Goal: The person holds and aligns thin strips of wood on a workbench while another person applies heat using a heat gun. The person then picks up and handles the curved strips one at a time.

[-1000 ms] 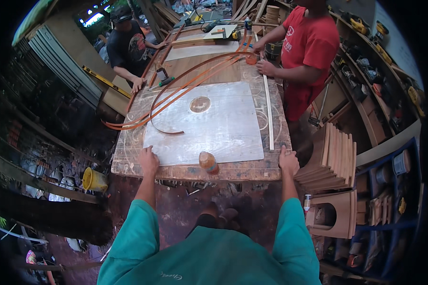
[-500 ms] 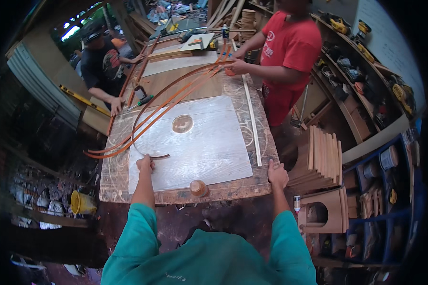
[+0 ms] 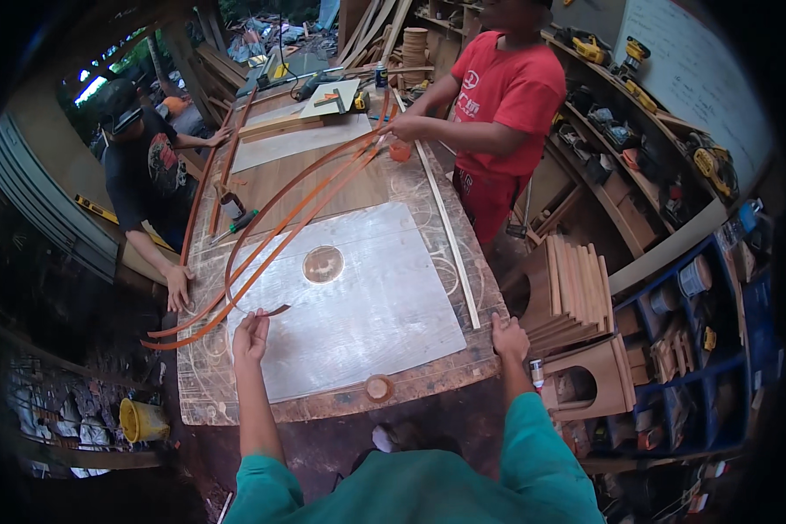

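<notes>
My left hand [image 3: 250,336] has its fingers closed on the thin curved dark strip [image 3: 279,309], above a pale board [image 3: 367,323] with a brown circle in it. My right hand [image 3: 508,339] grips the worktable's near right corner [image 3: 485,356]. An amber jar [image 3: 378,388] stands at the near edge between my hands. Long orange strips [image 3: 170,344] lie across the table and bend up to the hands [image 3: 397,127] of a person in red. A pale narrow batten [image 3: 447,240] lies along the right side.
Another person [image 3: 148,175] leans on the table's left side. Stacked cut panels [image 3: 576,284] stand right of me, beside blue cubbies [image 3: 699,375]; tool shelves [image 3: 620,140] line the right wall. A yellow bucket [image 3: 141,421] sits low on the left. Boards and tools cover the table's far end.
My left hand has left the table edge and taken hold of the curved strip's end. My view has shifted. The person on the left has slid a hand toward the near end.
</notes>
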Demonstrator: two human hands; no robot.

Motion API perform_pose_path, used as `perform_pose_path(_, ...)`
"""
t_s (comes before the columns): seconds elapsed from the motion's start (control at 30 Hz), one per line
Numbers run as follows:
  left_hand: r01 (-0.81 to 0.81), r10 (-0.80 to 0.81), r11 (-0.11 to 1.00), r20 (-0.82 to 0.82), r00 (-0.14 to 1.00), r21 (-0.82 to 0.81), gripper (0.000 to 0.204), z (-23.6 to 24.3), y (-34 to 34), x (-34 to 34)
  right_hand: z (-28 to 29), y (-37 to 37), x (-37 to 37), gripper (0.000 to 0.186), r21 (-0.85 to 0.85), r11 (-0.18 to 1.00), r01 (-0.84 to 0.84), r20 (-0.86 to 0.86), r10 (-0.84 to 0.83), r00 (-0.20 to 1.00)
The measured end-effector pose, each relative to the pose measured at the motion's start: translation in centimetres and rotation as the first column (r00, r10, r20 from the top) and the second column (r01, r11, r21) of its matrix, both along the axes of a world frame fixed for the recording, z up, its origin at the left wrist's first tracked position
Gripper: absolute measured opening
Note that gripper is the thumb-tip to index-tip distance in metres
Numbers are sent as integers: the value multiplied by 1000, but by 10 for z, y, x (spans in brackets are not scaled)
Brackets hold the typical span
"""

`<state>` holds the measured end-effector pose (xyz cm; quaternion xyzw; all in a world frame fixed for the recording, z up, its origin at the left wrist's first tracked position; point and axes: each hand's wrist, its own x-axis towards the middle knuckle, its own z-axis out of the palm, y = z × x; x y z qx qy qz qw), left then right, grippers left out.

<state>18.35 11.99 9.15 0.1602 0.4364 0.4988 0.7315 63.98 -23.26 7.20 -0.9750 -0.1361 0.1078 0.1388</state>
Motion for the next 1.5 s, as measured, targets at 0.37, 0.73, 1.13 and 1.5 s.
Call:
perform_pose_path(0.37,158,-131,913,-97,987,376,33,171,6,-11,0,0,-1,71,21,1000,-12,-11,12,1000)
perform_pose_path(0.73,-49,16,976,152,988,214,40,167,5,0,-5,-17,11,66,182,981,-64,-101,83,991)
perform_pose_path(1.13,118,203,853,-531,822,508,37,200,-79,77,-31,-29,22,61,267,953,-142,-79,169,982)
perform_pose_path(1.5,514,628,715,-758,-175,474,31,162,-111,-11,-37,-32,25,58,314,937,-157,-91,194,977)
